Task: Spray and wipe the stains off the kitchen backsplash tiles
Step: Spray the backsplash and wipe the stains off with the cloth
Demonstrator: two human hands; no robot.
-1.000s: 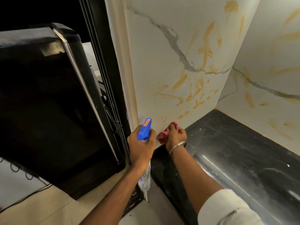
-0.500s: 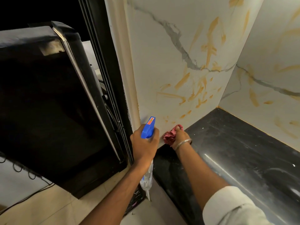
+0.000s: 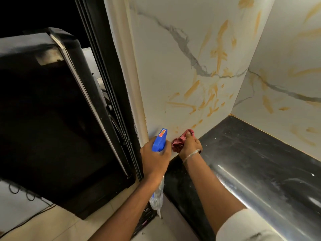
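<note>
White marble-look backsplash tiles meet in a corner and carry several orange-yellow smears. My left hand grips a clear spray bottle with a blue trigger head, nozzle pointing up at the left tile's bottom edge. My right hand holds a bunched pink-red cloth pressed against the bottom of the left tile, just above the black countertop. More smears mark the right-hand tile.
A black appliance stands at the left, beside a dark door frame. A cable trails over the pale floor. The glossy countertop's rounded front edge runs to the lower right.
My right hand with the cloth has shifted slightly to the right along the bottom of the tile. The left hand and bottle stay almost where they were.
</note>
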